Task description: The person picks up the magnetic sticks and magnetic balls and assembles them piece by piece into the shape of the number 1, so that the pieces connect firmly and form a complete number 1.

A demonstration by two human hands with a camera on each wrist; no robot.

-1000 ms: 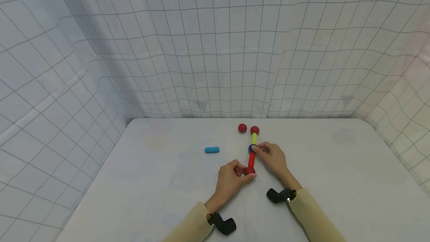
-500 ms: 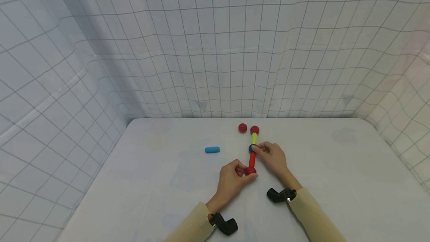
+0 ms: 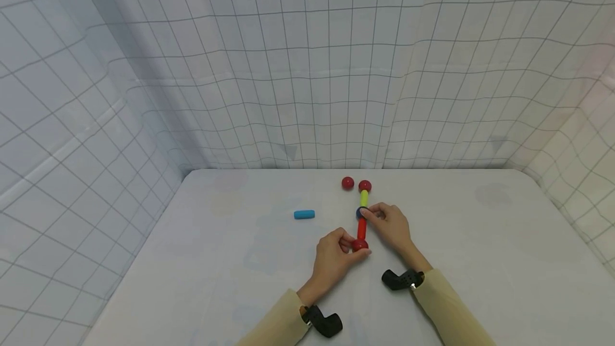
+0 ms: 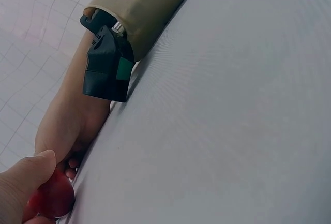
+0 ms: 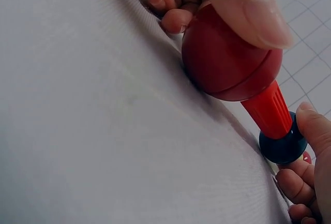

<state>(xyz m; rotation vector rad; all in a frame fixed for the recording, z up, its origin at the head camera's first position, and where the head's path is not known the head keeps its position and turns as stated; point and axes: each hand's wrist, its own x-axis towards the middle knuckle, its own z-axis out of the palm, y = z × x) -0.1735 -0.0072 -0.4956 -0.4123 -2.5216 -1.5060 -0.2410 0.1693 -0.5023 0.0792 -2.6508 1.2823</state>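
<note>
On the table lies a straight chain of balls and rods. My left hand (image 3: 331, 260) pinches the red ball (image 5: 225, 58) at its near end between thumb and fingers. A ridged red rod (image 5: 268, 111) joins that ball to a dark blue ball (image 5: 283, 145), which my right hand (image 3: 391, 226) pinches. Beyond the blue ball, a yellow-green rod (image 3: 364, 198) runs to another red ball (image 3: 365, 186) at the far end. In the left wrist view, my left thumb lies over the near red ball (image 4: 54, 195).
A loose red ball (image 3: 348, 182) sits just left of the chain's far end. A blue rod (image 3: 304, 214) lies to the left on the white table (image 3: 216, 260). Gridded white curtains (image 3: 307, 68) hang behind the table and at both sides.
My left hand and the near red ball have shifted slightly to the right, bringing the red rod with them. The right hand keeps its place at the blue ball.
</note>
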